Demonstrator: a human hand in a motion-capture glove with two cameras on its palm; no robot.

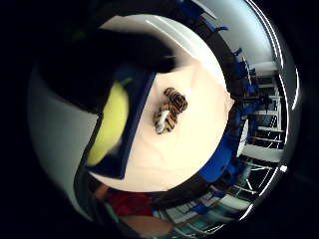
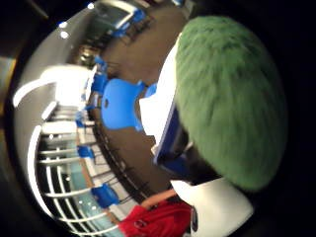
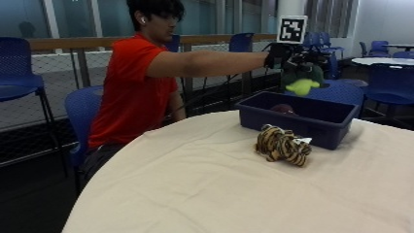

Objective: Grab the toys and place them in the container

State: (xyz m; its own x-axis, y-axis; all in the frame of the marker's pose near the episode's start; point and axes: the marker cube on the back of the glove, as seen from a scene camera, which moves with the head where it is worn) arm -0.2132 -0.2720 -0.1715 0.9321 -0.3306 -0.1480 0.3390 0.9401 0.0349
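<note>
My gloved right hand [image 3: 288, 54] is stretched out above the dark blue container [image 3: 296, 118] and grips a green plush toy [image 3: 302, 78] with a yellow-green underside. The toy hangs over the container's far side. Its green fur [image 2: 231, 98] fills much of the thumb side palm view, and its yellow-green part [image 1: 110, 124] shows over the container's rim [image 1: 135, 117] in the little finger side view. A striped tiger plush [image 3: 282, 144] lies on the cream tablecloth just in front of the container, also seen as the tiger [image 1: 170, 110] from the palm. Something reddish [image 3: 282, 108] sits inside the container.
The round table [image 3: 194, 189] has a wide bare cloth area in front and to the left. Blue chairs [image 3: 84, 111] stand around the table and behind it, with a railing and windows at the back.
</note>
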